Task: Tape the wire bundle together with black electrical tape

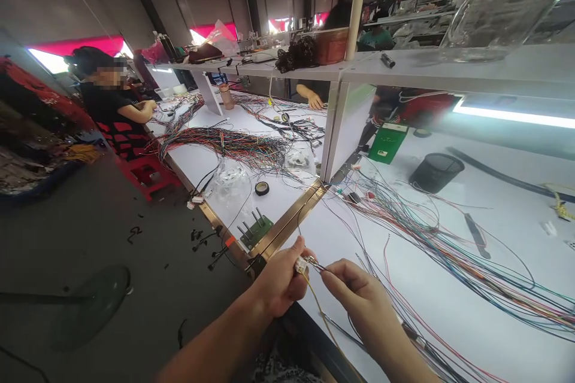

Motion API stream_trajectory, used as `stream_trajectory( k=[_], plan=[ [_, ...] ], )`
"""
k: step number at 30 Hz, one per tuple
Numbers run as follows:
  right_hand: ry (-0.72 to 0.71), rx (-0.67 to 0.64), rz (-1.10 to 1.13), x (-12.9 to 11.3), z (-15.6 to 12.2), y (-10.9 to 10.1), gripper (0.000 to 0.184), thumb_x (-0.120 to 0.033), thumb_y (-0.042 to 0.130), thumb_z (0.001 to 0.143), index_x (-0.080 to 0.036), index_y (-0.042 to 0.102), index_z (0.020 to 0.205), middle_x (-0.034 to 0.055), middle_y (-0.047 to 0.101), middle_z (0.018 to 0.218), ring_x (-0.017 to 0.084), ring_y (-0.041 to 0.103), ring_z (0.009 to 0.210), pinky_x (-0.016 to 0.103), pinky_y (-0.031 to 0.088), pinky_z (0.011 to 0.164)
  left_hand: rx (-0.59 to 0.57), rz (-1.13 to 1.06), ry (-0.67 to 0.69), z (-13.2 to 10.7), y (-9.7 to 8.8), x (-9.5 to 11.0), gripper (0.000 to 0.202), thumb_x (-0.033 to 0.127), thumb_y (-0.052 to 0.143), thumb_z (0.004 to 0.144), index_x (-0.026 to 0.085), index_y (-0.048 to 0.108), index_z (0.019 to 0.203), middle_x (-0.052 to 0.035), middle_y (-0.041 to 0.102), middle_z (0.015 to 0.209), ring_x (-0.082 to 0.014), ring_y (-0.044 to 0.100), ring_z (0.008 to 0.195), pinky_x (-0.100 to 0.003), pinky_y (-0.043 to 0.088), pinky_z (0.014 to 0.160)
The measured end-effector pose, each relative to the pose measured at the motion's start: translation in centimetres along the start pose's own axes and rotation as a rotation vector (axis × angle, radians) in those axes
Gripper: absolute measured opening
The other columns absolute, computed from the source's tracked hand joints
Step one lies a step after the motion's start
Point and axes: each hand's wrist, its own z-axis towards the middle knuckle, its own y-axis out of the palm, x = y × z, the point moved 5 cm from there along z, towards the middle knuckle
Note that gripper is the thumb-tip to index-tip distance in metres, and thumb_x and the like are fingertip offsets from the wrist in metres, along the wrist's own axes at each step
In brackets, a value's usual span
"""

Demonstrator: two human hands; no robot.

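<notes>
Just above the table's front edge, my left hand [284, 280] is closed round a small white plastic connector [300, 264], thumb up along its side. A yellow wire [321, 305] hangs from the connector and runs down between my forearms. My right hand [353, 288] pinches thin dark wires [317, 264] between thumb and forefinger. Their shiny metal ends reach the connector's right side; whether they sit inside it I cannot tell. Beside my right hand, a long bundle of coloured wires [431, 251] lies across the white table.
A green pegged block [255, 232] and a black tape roll [262, 188] are left of the metal table edging [299, 209]. Another wire bundle [224, 142] lies beyond. A black mesh cup [436, 172] and green box [387, 142] stand right. A co-worker [112, 102] sits far left.
</notes>
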Motion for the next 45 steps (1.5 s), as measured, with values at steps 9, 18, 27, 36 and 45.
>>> stream_trajectory(
  k=[9, 18, 27, 36, 45],
  plan=[
    [0.082, -0.007, -0.083, -0.2, -0.5, 0.3, 0.031, -0.041, 0.052, 0.081, -0.021, 0.038, 0.062, -0.0055, 0.033, 0.058, 0.011, 0.031, 0.056, 0.024, 0.025, 0.052, 0.047, -0.003, 0.139, 0.0, 0.7, 0.3, 0.051, 0.067, 0.045, 0.085, 0.018, 0.049, 0.069, 0.008, 0.027, 0.03, -0.0045, 0.011, 0.029, -0.02, 0.008, 0.034],
    [0.059, 0.01, -0.123, -0.2, -0.6, 0.1, 0.034, -0.044, 0.05, 0.082, -0.022, 0.035, 0.061, -0.005, 0.034, 0.057, 0.012, 0.033, 0.057, 0.025, 0.027, 0.053, 0.115, -0.012, 0.17, -0.2, 0.5, 0.5, 0.051, 0.066, 0.047, 0.084, 0.018, 0.049, 0.067, 0.0087, 0.024, 0.032, -0.0041, 0.012, 0.03, -0.02, 0.008, 0.035],
    [0.054, 0.008, -0.164, -0.8, -0.7, 0.2, 0.035, -0.047, 0.049, 0.079, -0.022, 0.036, 0.059, -0.005, 0.035, 0.054, 0.012, 0.034, 0.054, 0.025, 0.03, 0.05, 0.117, 0.013, 0.202, -0.1, 0.5, 0.4, 0.051, 0.065, 0.048, 0.084, 0.018, 0.048, 0.066, 0.0088, 0.024, 0.035, -0.0041, 0.015, 0.03, -0.02, 0.008, 0.035],
    [0.054, 0.054, -0.25, -1.0, -0.5, 0.1, 0.033, -0.046, 0.047, 0.079, -0.022, 0.035, 0.059, -0.0055, 0.036, 0.052, 0.012, 0.036, 0.052, 0.025, 0.028, 0.05, 0.151, 0.096, 0.256, -0.3, 0.2, 0.6, 0.051, 0.065, 0.047, 0.085, 0.017, 0.047, 0.067, 0.0093, 0.022, 0.044, -0.0026, 0.015, 0.035, -0.017, 0.009, 0.036],
    [-0.101, 0.14, -0.36, -0.4, -0.8, 0.9, 0.036, -0.048, 0.043, 0.083, -0.022, 0.032, 0.06, -0.0053, 0.033, 0.053, 0.012, 0.033, 0.053, 0.026, 0.026, 0.051, 0.307, 0.34, 0.338, -1.1, -0.2, 1.5, 0.057, 0.073, 0.047, 0.078, 0.016, 0.049, 0.071, 0.0073, 0.029, 0.055, -0.005, 0.033, 0.049, -0.017, 0.034, 0.049]
  ],
)
